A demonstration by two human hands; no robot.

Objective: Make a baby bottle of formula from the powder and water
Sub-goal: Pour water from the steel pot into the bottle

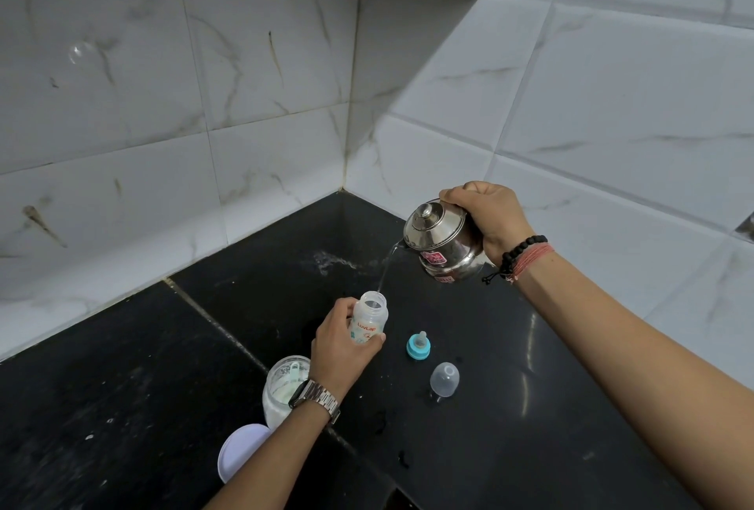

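On the black stone counter, at the near left, a white round lid lies flat. Just beside it stands an open jar of white powder with a pale scoop resting inside; the left wrist, wearing a metal-link watch, partly covers the jar.

Next to the right, the left hand holds the baby bottle upright. Fingers and thumb are closed around the lower body of the bottle. The bottle is uncapped, its mouth open upward. Red lettering on the body reads "LuvLap", with small printed figures below it; whether the bottle base touches the counter cannot be determined.

A thin stream of water falls from the spout above into the bottle mouth. A pale splash mark shows on the counter behind.

Right of the bottle, a teal collar with its teat stands on the counter, and a clear dome cap sits nearer, apart from it.

At the upper right, the right hand grips a steel kettle, fingers clenched on the handle, kettle tilted spout-down toward the left. Two red labels on the kettle body are unreadable. The right wrist carries a black bead bracelet and red threads.
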